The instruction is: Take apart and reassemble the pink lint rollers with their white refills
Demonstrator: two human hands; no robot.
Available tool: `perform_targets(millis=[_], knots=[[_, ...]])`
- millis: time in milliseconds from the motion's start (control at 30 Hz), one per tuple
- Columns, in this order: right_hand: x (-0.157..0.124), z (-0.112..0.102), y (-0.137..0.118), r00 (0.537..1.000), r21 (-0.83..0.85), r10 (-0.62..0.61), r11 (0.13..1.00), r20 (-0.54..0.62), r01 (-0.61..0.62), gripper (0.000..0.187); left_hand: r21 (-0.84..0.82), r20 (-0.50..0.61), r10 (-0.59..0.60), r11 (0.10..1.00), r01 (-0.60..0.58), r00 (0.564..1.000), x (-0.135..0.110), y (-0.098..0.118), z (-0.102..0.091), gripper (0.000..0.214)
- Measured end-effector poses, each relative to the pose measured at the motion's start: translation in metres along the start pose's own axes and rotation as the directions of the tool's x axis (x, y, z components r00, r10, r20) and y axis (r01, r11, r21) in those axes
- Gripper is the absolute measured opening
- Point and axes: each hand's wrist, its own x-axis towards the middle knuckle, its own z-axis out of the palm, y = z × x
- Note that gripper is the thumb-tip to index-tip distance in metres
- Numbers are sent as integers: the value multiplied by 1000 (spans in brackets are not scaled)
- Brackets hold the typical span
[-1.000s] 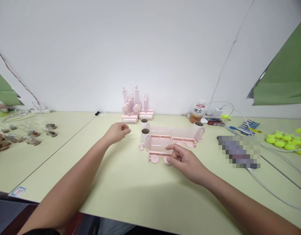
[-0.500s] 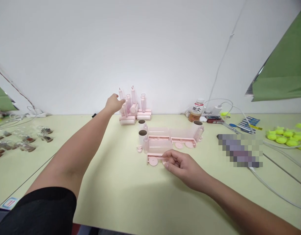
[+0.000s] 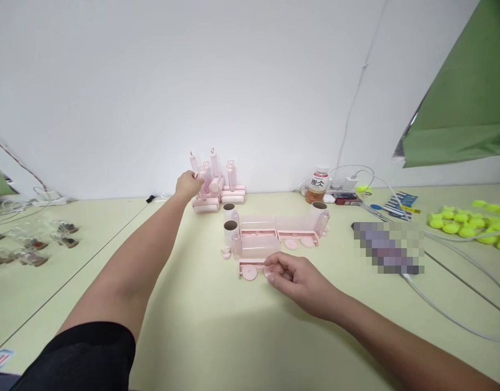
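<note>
Towards the wall, my left hand is closed at the fingertips on the upper end of a pink translucent tube. This tube stands in a cluster of similar upright tubes with small loops on top. Pink rolls lie at the foot of the cluster. Nearer to me, my right hand is loosely curled, thumb and index finger apart. It overlaps the right end of a shallow pink tray-like part and partly covers one of its flat discs; contact is unclear. A clear pinkish cylinder lies just behind.
Cardboard-cored rolls stand beside the pink parts; another roll is at their right. A labelled bottle, cables and a pixelated device occupy the right. Yellow-green pieces lie far right, bagged small items far left.
My left hand has moved down onto the front tube, its fingers drawn together. My right hand keeps its place by the tray-like part. The view has shifted slightly right.
</note>
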Motion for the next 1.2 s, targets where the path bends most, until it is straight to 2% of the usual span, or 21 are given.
perform_targets(millis=[233,333,433,633,833,1000,1200], knots=[[2,2,3,1000,5,-7,1000,10,7,15,-1,38,53,999,-53,998,5,-5,-8,25],[3,2,5,1000,8,-11,1000,19,11,15,-11,42,60,998,-59,997,7,-6,-6,40],[3,2,4,999,11,-6,1000,34,6,15,-24,18,64,998,-63,998,11,-5,-4,54],[2,2,4,999,25,-11,1000,41,10,15,-13,-67,96,995,-97,993,32,1,-14,52],[4,5,7,999,-6,-2,1000,49,2,14,-2,73,174,985,-174,982,62,17,-24,55],[4,6,7,999,-31,-9,999,48,11,16,15,153,161,986,-166,975,75,30,-26,56],[3,5,7,998,-41,-15,999,56,17,19,21,131,135,990,-139,982,72,17,-21,56]])
